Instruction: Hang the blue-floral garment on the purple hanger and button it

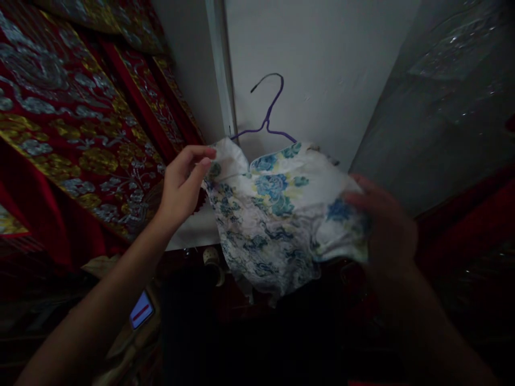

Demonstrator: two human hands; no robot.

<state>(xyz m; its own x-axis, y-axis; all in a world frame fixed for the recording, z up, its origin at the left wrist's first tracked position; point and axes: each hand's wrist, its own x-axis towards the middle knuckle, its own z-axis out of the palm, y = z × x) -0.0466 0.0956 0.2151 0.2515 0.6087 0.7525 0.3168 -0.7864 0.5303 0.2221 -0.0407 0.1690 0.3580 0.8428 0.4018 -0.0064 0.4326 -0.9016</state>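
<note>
Head view shows the blue-floral short-sleeved shirt [271, 214] already on the purple wire hanger [267, 120] before the white panel [330, 64], left hand [181, 179] pinching one shoulder, right hand [388, 228] gripping the opposite sleeve, release apparently remaining.

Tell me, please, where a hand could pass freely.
Probably before the pale panel, between the purple hanger and the shiny surface, above the floral garment. It is crowded at left, where the left hand grips the garment beside embroidered red cloth, and at right, where the right hand holds its sleeve. Below is too dark to judge.
</note>
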